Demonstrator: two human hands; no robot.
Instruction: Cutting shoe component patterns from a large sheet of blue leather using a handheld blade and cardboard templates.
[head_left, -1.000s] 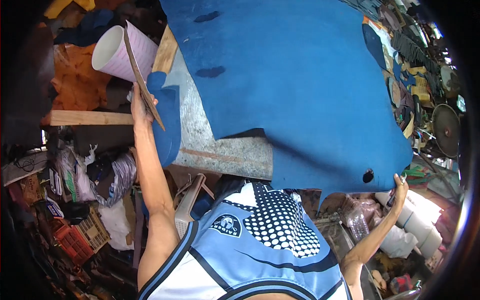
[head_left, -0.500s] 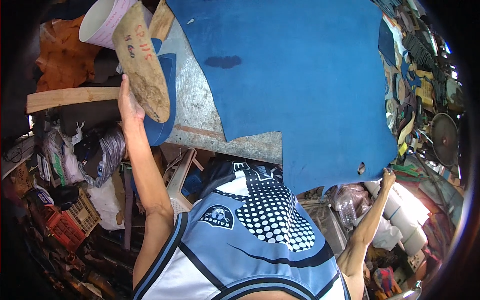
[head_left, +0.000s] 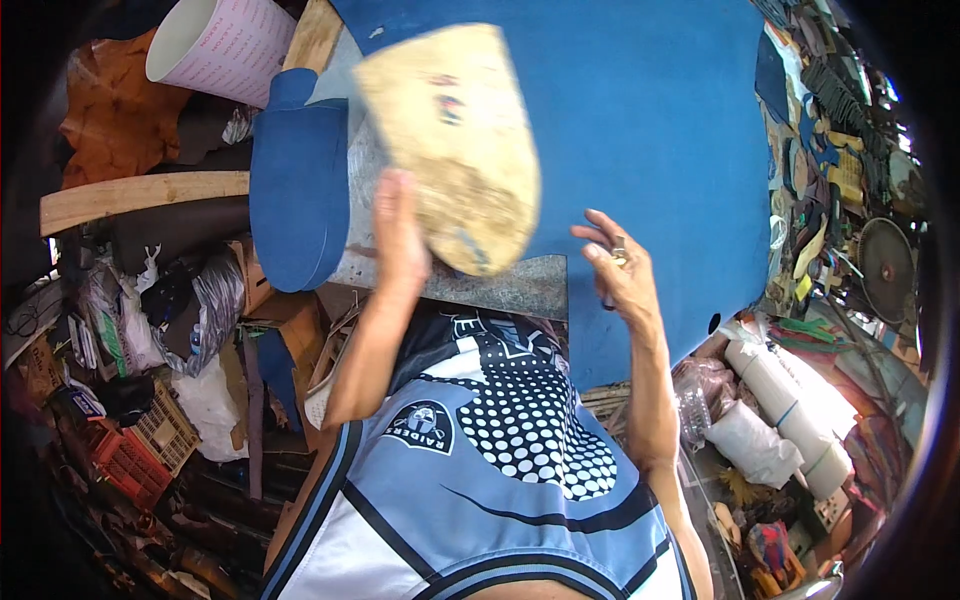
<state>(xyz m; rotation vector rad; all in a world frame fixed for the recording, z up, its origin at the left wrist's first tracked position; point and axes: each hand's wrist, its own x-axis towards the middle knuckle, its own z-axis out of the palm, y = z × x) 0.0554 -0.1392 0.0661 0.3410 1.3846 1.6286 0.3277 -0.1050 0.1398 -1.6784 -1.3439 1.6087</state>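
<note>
My left hand (head_left: 402, 235) grips the lower left edge of a tan pattern template (head_left: 450, 150), a stiff board with one rounded end and handwritten marks. The template is tilted and slightly blurred, over the left edge of a large blue leather sheet (head_left: 650, 150). Just right of the template is my right hand (head_left: 625, 270), above the sheet, its fingers partly bent. Something small and brassy shows at those fingers, with a dark tip below; its kind is unclear. Several blue cut pieces (head_left: 300, 190) with rounded ends lie stacked to the left.
The sheet lies on a grey metal-topped table (head_left: 500, 290). A white roll (head_left: 220, 50), a wooden strip (head_left: 150, 195) and brown leather (head_left: 120, 110) are at the left. Crates (head_left: 130, 460) and bags stand below. Scraps and a fan (head_left: 888, 270) fill the right side.
My left hand has brought the template rightward from above the blue cut pieces, uncovering them. My right hand has left the sheet's lower right corner and moved inward toward the template.
</note>
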